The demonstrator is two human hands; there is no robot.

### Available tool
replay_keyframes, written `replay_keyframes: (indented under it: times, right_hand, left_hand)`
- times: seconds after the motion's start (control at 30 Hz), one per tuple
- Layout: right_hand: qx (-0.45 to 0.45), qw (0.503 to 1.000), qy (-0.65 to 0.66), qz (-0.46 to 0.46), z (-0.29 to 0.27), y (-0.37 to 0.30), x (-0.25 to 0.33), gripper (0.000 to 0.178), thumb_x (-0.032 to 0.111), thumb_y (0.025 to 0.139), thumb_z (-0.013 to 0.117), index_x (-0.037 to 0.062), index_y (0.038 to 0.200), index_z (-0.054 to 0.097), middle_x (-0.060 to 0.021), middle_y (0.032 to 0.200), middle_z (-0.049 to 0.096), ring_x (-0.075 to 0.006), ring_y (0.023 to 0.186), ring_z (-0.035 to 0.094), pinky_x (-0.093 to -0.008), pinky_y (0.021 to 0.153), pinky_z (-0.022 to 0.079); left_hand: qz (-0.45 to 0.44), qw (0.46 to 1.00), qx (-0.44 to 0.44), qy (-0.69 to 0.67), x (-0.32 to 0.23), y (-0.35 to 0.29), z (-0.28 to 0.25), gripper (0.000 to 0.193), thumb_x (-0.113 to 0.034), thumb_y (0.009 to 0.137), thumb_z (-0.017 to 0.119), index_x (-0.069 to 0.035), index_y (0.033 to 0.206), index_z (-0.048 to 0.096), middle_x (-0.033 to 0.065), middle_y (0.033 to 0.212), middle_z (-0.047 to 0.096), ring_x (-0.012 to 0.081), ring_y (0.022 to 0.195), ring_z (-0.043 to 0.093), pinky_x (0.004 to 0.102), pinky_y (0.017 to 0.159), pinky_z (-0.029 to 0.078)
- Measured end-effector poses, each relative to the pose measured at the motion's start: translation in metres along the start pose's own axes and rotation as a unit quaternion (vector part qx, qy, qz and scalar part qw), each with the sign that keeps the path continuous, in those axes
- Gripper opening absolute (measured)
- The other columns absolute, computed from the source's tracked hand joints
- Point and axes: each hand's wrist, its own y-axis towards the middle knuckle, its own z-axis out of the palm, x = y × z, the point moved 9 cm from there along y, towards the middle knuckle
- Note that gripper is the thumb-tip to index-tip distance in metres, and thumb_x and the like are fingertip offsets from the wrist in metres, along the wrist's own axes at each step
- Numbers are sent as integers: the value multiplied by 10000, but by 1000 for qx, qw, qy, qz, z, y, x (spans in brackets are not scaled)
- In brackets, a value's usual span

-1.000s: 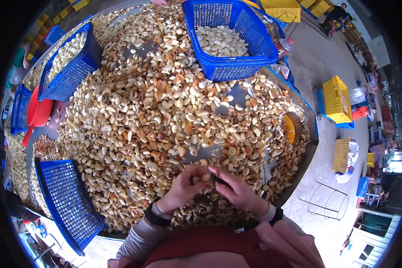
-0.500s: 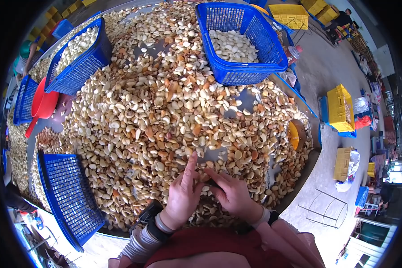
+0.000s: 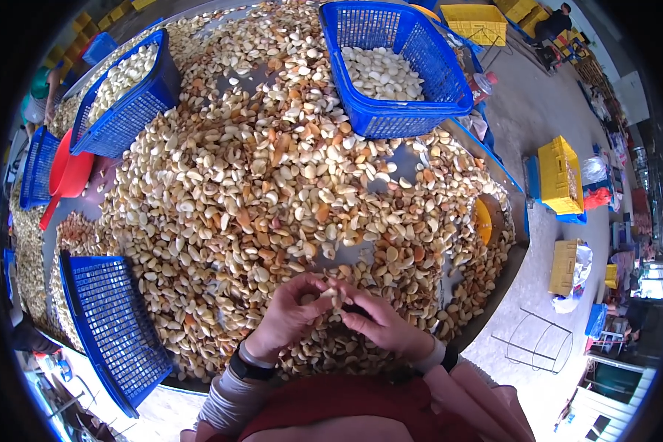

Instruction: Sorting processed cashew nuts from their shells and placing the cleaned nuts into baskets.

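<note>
A wide heap of garlic cloves (image 3: 221,214), pale, tan and brownish, with loose skins among them, covers the table. Over its near edge my two hands meet at the fingertips. My left hand (image 3: 291,313) is closed, pinching a pale garlic clove (image 3: 335,296) between thumb and fingers. My right hand (image 3: 383,322) is closed too, its fingertips against that clove. A small dark object (image 3: 358,310) shows between the right thumb and fingers; its kind is mostly hidden.
Blue baskets of whiter cloves stand at far centre (image 3: 361,110) and far left (image 3: 118,129). Another blue basket (image 3: 118,324) tilts at the near left edge. A red scoop (image 3: 70,173) lies left; a yellow round thing (image 3: 483,221) sits right. Another person (image 3: 40,96) stands far left.
My left hand has drawn back from the heap, its pointing forefinger now bent in. It now pinches a clove, and my right fingertips have come together with it.
</note>
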Motion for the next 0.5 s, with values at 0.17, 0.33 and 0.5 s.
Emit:
replay_keyframes:
  times: [0.17,0.33,0.5]
  right_hand:
    - [35,977,-206,-40,3,1,9,570,147,979,570,15,1481,334,-152,1335,591,-293,1197,594,-372,981,467]
    - [-11,981,114,155,-12,-15,-40,535,165,1019,508,89,1511,311,-103,1057,640,-150,806,619,-269,706,503]
    - [-71,977,112,170,-29,-29,-40,548,128,1037,456,129,1546,253,-34,884,575,-51,577,447,-188,548,416]
  left_hand:
    - [45,990,-34,127,0,-5,-13,176,-47,864,734,-29,985,608,-3,872,637,14,640,512,156,551,402]
    - [-20,997,18,-74,16,-16,-12,97,-36,891,645,-29,983,618,25,935,653,69,749,596,161,625,451]
    - [-7,972,-189,139,-20,-25,-66,80,-120,872,638,-41,866,641,9,800,658,109,679,612,228,573,462]
